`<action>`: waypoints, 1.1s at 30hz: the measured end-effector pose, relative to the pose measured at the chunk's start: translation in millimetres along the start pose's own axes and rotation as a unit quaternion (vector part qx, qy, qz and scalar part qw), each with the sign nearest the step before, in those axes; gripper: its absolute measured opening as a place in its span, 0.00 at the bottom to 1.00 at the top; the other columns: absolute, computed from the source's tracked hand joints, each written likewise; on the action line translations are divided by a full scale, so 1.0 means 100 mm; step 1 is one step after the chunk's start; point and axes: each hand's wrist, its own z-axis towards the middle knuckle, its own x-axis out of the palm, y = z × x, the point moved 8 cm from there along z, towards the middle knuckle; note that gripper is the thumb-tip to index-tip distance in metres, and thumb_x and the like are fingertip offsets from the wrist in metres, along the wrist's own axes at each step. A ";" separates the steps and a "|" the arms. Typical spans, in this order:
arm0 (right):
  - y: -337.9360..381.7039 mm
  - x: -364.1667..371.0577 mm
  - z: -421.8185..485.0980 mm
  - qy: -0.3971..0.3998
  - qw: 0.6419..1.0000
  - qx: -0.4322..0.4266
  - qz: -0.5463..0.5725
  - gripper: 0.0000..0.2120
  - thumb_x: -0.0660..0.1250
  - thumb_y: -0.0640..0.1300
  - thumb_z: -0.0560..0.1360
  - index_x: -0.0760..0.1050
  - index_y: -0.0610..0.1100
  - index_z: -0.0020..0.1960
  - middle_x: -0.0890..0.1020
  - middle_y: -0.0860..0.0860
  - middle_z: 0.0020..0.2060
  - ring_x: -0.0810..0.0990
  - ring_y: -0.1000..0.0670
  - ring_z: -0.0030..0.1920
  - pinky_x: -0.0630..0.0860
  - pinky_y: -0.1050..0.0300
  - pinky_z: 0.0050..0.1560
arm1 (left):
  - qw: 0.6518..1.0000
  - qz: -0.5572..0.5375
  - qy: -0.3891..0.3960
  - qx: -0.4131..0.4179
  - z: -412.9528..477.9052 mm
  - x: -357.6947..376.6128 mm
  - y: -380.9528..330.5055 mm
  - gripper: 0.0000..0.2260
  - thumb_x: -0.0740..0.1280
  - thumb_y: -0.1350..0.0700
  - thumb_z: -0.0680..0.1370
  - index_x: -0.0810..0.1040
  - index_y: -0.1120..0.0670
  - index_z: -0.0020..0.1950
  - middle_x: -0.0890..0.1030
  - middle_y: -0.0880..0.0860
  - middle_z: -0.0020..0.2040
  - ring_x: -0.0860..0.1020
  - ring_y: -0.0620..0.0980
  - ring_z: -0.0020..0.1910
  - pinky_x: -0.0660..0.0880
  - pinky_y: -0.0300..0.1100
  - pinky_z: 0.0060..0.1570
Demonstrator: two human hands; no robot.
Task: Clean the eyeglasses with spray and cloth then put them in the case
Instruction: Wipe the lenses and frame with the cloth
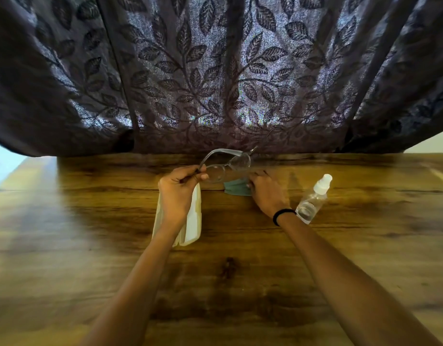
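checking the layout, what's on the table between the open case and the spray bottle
In the head view, the teal cloth lies between the case and the spray bottle, with the right hand resting on it. The rest is bare wooden table.

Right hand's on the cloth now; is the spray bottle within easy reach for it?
Probably yes: the spray bottle stands just beside the right hand, near its wrist, with nothing between them.

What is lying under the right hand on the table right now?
A teal cloth lies on the wooden table under the right hand; its left part shows, the rest is covered by the fingers. Whether the grip has closed on it cannot be told.
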 end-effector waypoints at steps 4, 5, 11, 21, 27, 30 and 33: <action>-0.07 -0.09 0.03 -0.016 0.997 0.031 0.068 0.07 0.61 0.37 0.76 0.76 0.38 0.51 0.73 0.42 0.53 0.71 0.42 0.55 0.71 0.51 0.53 | 1.000 0.004 0.002 0.015 0.00 -0.01 -0.05 0.11 0.71 0.66 0.69 0.81 0.56 0.48 0.83 0.55 0.44 0.82 0.46 0.43 0.79 0.44 0.50; -0.10 -0.14 0.04 -0.014 0.992 0.047 0.112 0.05 0.62 0.37 0.75 0.76 0.39 0.48 0.72 0.43 0.52 0.71 0.42 0.54 0.70 0.52 0.52 | 1.000 0.000 0.001 0.016 -0.01 -0.02 -0.05 0.11 0.71 0.67 0.69 0.81 0.56 0.48 0.83 0.54 0.43 0.82 0.44 0.42 0.79 0.42 0.49; -0.22 -0.32 -0.22 0.050 0.804 0.201 0.557 0.12 0.60 0.39 0.76 0.71 0.49 0.36 0.76 0.51 0.42 0.73 0.46 0.52 0.70 0.48 0.52 | 1.000 -0.012 -0.008 0.014 -0.02 -0.03 -0.08 0.11 0.70 0.68 0.69 0.81 0.58 0.49 0.82 0.51 0.42 0.82 0.42 0.42 0.79 0.36 0.46; 0.21 -0.65 -0.62 0.113 0.544 0.140 0.820 0.08 0.64 0.38 0.67 0.82 0.43 0.42 0.85 0.49 0.38 0.84 0.52 0.40 0.81 0.60 0.37 | 1.000 -0.011 0.008 0.019 -0.07 0.09 -0.20 0.10 0.70 0.66 0.69 0.82 0.52 0.44 0.82 0.57 0.44 0.82 0.48 0.43 0.78 0.44 0.50; 0.41 -0.74 -0.54 0.051 0.682 0.076 0.725 0.12 0.70 0.34 0.66 0.80 0.47 0.47 0.84 0.53 0.39 0.82 0.53 0.43 0.81 0.63 0.42 | 0.999 -0.017 0.005 0.034 -0.14 0.14 -0.33 0.12 0.70 0.67 0.68 0.81 0.53 0.47 0.82 0.54 0.44 0.81 0.57 0.47 0.76 0.51 0.51; 0.47 -0.84 -0.48 -0.046 0.768 0.055 0.637 0.12 0.71 0.34 0.68 0.79 0.50 0.45 0.83 0.52 0.41 0.81 0.54 0.44 0.78 0.65 0.40 | 0.999 -0.013 0.008 0.051 -0.19 0.16 -0.41 0.14 0.70 0.69 0.68 0.80 0.56 0.50 0.82 0.54 0.44 0.80 0.61 0.49 0.76 0.52 0.52; 0.60 -1.08 -0.51 -0.182 0.882 -0.001 0.436 0.09 0.70 0.35 0.70 0.79 0.47 0.47 0.82 0.50 0.44 0.81 0.51 0.44 0.77 0.65 0.43 | 0.999 0.000 0.016 0.050 -0.22 0.18 -0.44 0.14 0.70 0.70 0.68 0.79 0.62 0.52 0.82 0.60 0.47 0.80 0.58 0.48 0.77 0.47 0.52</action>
